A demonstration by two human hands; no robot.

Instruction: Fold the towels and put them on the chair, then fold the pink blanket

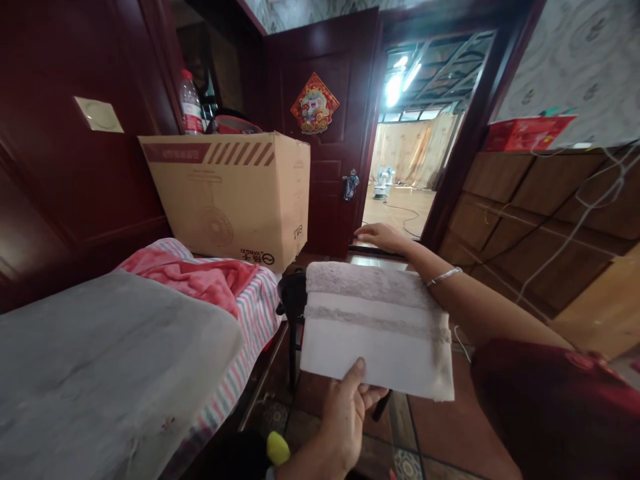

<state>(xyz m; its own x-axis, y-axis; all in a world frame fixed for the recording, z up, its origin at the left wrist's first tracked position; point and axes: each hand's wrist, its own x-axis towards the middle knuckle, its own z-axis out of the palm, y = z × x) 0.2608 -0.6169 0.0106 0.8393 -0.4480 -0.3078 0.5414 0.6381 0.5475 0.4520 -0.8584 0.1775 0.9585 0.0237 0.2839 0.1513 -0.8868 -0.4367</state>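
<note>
My left hand (pixel 345 413) pinches the near edge of a flat white board (pixel 370 353), with the thumb on top and the fingers underneath. Grey, worn-looking bands cross the board, and its far part carries a broad greyish strip. The board is tilted toward me in front of my body. Past its far edge hovers my right hand (pixel 383 237), fingers stretched out and holding nothing. A bracelet (pixel 444 277) circles the right wrist. Behind the board's left side, part of a black stool or chair (pixel 293 293) shows; the rest is hidden.
On the left lies a bed with a grey mat (pixel 115 360), a striped sheet (pixel 257 307) and a pink cloth (pixel 195 273). A large cardboard box (pixel 225 200) stands behind. Stacked brown boxes (pixel 545 220) and loose white cables (pixel 600 200) line the right. An open door (pixel 325 160) leads to another room.
</note>
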